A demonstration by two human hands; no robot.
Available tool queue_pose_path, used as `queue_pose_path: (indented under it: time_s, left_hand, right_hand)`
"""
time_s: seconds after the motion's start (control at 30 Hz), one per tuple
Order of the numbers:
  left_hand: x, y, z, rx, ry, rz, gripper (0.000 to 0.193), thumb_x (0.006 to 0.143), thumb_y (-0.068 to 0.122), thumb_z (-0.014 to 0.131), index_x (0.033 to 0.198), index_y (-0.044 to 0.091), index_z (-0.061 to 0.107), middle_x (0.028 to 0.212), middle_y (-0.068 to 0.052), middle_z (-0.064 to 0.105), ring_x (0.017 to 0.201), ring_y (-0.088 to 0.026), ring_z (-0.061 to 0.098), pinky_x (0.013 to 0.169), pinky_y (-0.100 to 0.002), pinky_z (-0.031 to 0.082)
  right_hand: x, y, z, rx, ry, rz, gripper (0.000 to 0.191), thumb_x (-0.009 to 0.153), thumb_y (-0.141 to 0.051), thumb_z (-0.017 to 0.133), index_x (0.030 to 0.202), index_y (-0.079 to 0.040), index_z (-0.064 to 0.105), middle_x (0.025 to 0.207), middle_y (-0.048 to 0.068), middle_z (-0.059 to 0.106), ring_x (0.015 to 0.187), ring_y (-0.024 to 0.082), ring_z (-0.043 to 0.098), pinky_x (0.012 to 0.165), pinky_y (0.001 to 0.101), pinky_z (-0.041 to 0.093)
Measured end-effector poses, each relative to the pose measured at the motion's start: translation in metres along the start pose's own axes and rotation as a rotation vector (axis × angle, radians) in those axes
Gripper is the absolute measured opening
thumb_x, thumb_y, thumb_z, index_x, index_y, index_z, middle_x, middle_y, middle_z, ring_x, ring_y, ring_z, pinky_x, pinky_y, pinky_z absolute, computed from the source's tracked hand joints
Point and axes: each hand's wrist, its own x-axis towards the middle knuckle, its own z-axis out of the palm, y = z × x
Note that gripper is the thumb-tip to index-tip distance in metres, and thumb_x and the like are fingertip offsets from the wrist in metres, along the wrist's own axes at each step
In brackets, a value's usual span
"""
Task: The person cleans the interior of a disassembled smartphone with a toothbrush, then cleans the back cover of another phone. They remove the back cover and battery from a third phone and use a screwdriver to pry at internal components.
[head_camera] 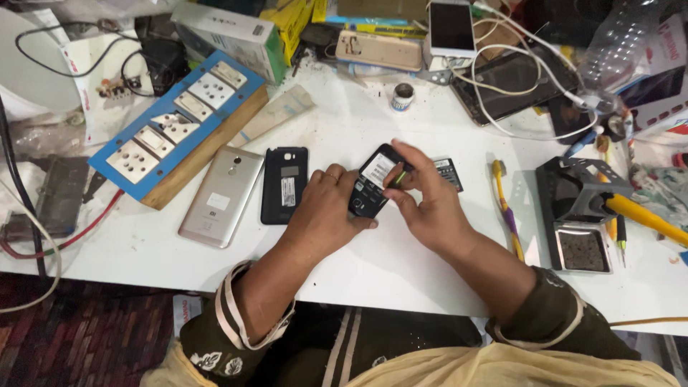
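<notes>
My left hand (326, 208) grips a small black phone (371, 183) from its left side, back up, with the cover off and a white label showing. My right hand (424, 201) rests on the phone's right side and pinches a small yellow-green tool (401, 176) against it. A black battery (448, 173) lies on the white table (401, 265) just behind my right fingers. To the left of my left hand lie a black back cover (284, 184) and a gold smartphone (221, 195), face down.
A blue switchboard on a wooden base (175, 132) sits at the left. A yellow-purple toothbrush (506, 209) and a black soldering stand (577, 211) are at the right. Phones, cables, boxes and a small jar (403, 96) crowd the far edge.
</notes>
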Motion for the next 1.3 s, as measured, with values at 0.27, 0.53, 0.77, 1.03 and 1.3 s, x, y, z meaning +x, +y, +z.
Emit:
queue_pose_path:
  time_s: [0.27, 0.53, 0.77, 1.03, 1.3]
  left_hand:
    - [0.001, 0.002, -0.003, -0.009, -0.016, -0.028, 0.082, 0.059, 0.032, 0.095, 0.126, -0.001, 0.061, 0.120, -0.020, 0.057, 0.110, -0.040, 0.052, 0.096, -0.047, 0.046]
    - [0.002, 0.000, -0.002, -0.003, 0.008, 0.001, 0.084, 0.059, 0.032, 0.095, 0.127, -0.002, 0.060, 0.120, -0.020, 0.057, 0.111, -0.040, 0.053, 0.096, -0.048, 0.046]
    - [0.000, -0.002, -0.003, -0.034, -0.031, -0.038, 0.086, 0.059, 0.030, 0.095, 0.131, -0.001, 0.059, 0.122, -0.018, 0.058, 0.112, -0.039, 0.053, 0.098, -0.046, 0.047]
    - [0.001, -0.006, -0.001, -0.084, 0.013, -0.013, 0.063, 0.079, 0.013, 0.081, 0.139, 0.013, 0.062, 0.116, -0.013, 0.061, 0.106, -0.033, 0.056, 0.095, -0.042, 0.048]
    - [0.002, -0.010, -0.001, -0.102, 0.017, 0.006, 0.052, 0.079, 0.014, 0.081, 0.129, 0.017, 0.071, 0.114, -0.010, 0.062, 0.104, -0.031, 0.057, 0.095, -0.040, 0.049]
  right_hand:
    - [0.000, 0.006, -0.001, 0.191, -0.040, -0.060, 0.081, 0.089, 0.010, 0.074, 0.155, -0.009, 0.031, 0.116, 0.010, 0.061, 0.105, 0.020, 0.069, 0.093, 0.0322, 0.061]
    - [-0.003, 0.003, -0.003, 0.063, -0.002, -0.012, 0.079, 0.093, 0.007, 0.071, 0.158, -0.009, 0.029, 0.113, 0.006, 0.068, 0.100, 0.016, 0.071, 0.093, 0.0300, 0.059]
    - [0.002, 0.003, -0.002, 0.009, 0.005, -0.032, 0.079, 0.087, 0.009, 0.078, 0.151, -0.013, 0.037, 0.115, 0.013, 0.064, 0.105, 0.020, 0.068, 0.091, 0.0326, 0.062]
    - [0.000, 0.004, -0.006, 0.216, -0.054, -0.017, 0.070, 0.094, 0.015, 0.058, 0.155, -0.007, 0.029, 0.128, 0.011, 0.063, 0.120, 0.017, 0.066, 0.102, 0.0325, 0.056]
    - [-0.002, 0.005, -0.005, 0.171, -0.020, -0.070, 0.065, 0.098, 0.014, 0.060, 0.154, -0.008, 0.035, 0.123, 0.011, 0.067, 0.117, 0.018, 0.069, 0.104, 0.0326, 0.058]
